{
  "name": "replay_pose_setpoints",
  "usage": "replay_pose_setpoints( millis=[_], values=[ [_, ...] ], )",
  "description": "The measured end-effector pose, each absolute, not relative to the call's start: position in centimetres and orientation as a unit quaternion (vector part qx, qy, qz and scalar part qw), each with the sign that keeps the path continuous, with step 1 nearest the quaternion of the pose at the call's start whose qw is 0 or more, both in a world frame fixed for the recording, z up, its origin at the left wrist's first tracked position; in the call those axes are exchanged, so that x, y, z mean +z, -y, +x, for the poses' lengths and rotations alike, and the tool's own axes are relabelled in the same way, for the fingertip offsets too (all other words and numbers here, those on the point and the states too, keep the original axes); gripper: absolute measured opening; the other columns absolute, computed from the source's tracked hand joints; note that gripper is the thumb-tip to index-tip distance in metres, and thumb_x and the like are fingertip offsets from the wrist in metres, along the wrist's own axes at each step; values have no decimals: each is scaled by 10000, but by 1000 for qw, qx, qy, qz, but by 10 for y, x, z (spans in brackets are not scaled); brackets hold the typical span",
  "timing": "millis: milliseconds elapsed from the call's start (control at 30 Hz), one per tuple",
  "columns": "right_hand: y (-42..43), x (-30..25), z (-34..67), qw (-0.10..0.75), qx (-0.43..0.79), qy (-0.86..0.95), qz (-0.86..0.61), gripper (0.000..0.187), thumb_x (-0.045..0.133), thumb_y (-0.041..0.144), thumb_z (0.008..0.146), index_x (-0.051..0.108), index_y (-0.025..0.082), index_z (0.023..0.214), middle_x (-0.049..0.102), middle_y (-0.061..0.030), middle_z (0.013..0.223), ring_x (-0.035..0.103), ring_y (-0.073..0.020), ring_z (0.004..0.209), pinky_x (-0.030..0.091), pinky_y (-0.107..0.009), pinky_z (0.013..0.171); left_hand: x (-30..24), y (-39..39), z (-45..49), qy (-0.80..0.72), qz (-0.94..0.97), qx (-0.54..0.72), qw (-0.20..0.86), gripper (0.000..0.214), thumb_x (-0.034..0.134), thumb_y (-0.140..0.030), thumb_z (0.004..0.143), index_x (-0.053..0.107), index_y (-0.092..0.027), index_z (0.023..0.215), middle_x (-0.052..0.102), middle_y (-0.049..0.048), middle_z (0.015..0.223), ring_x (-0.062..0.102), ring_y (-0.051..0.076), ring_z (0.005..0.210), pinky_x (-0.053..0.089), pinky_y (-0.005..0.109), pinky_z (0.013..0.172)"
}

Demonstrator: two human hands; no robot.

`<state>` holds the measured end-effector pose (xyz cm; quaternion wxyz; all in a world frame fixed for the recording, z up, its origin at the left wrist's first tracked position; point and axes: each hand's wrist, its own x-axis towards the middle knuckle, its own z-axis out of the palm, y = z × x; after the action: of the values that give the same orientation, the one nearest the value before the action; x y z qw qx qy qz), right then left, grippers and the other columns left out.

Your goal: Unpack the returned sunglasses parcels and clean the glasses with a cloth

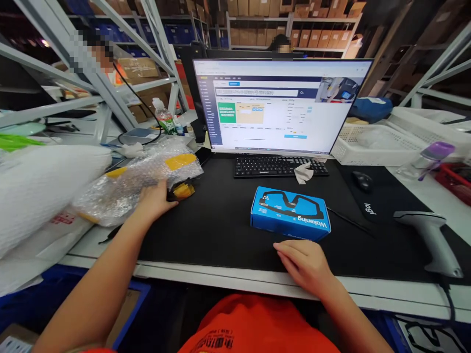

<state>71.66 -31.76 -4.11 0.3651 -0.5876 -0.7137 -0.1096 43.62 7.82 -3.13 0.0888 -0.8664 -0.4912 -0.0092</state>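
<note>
My left hand (153, 200) is at the right end of a clear bubble-wrapped package (125, 184) marked with yellow tape. Its fingers are bent against the wrap and partly hidden, with the thumb pointing right. Just beyond the thumb is a dark item with yellow tape (183, 190), whose kind I cannot make out. My right hand (304, 262) rests at the desk's front edge, fingers curled together, with nothing visible in them. Beyond it, apart from the fingers, lies a blue "Wakening" box (290, 213) with a black frame-like outline printed on top.
A monitor (272, 120) stands behind a black keyboard (265, 166) with crumpled tissue (303, 173) on it. Rightward are a mouse (362, 181), a barcode scanner (429, 235) and a white basket (371, 147). White packaging (47, 191) fills the left; a bottle (164, 117) stands behind. Other people appear further back.
</note>
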Motion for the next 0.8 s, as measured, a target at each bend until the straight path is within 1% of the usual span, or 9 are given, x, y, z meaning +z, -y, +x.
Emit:
replay_pose_setpoints(
  millis=[67,133,233,267,333,467,600,700,800],
  values=[
    [336,-32,736,415,-175,644,-618,279,624,76,913,683,232,1137,784,-26,948,742,-171,839,568,-293,762,-27,-70,443,475,-873,-58,93,985,728,-527,754,287,-54,1497,613,253,1302,589,485,1181,452,636,1018],
    [355,-25,767,429,-216,534,-695,216,629,122,921,711,252,1072,780,-25,933,741,-186,852,575,-316,813,-23,-54,456,414,-892,-160,91,1020,720,-580,740,270,-86,1511,525,257,1415,517,527,1271,410,695,1056],
    [376,-27,823,299,-162,401,-851,223,581,234,957,727,193,1121,766,-97,1075,733,-250,970,574,-385,889,-22,-14,485,246,-937,-248,26,912,634,-615,831,255,-179,1536,464,209,1494,484,449,1355,410,629,1126],
    [380,-32,841,221,-107,391,-887,281,568,231,955,708,166,1189,749,-124,1150,717,-276,1044,564,-408,927,-22,2,496,200,-949,-243,4,920,644,-613,831,248,-185,1543,453,208,1508,482,427,1368,419,606,1133],
    [382,-44,870,158,-54,387,-907,344,617,197,906,698,124,1232,719,-167,1229,685,-322,1128,546,-436,966,-24,32,519,152,-966,-208,-23,1010,723,-590,784,219,-188,1562,435,213,1532,481,407,1382,435,577,1136],
    [378,-64,897,112,-23,399,-910,375,612,153,897,685,91,1260,694,-205,1236,646,-340,1167,506,-442,1007,-34,60,561,124,-977,-146,-97,1280,857,-549,646,94,-169,1601,360,246,1584,422,439,1429,371,597,1182],
    [374,-64,915,89,14,412,-907,244,643,137,887,754,146,1104,721,-147,1097,671,-287,1072,510,-365,956,-49,50,594,98,-941,-60,-317,1403,867,-589,603,-27,-184,1606,170,252,1658,268,446,1512,293,612,1216],
    [364,-56,937,99,38,404,-908,163,688,164,885,762,170,1029,731,-100,1036,685,-230,1006,512,-321,934,-58,40,610,64,-879,-36,-470,1338,861,-588,612,37,-198,1590,226,240,1633,313,428,1494,291,607,1212],
    [341,-49,960,127,25,357,-925,184,663,247,943,711,153,1095,715,-85,1091,673,-213,1028,526,-388,955,-62,42,616,70,-850,-59,-519,1231,881,-548,604,162,-208,1544,396,218,1538,417,420,1431,326,616,1187]
  ],
)
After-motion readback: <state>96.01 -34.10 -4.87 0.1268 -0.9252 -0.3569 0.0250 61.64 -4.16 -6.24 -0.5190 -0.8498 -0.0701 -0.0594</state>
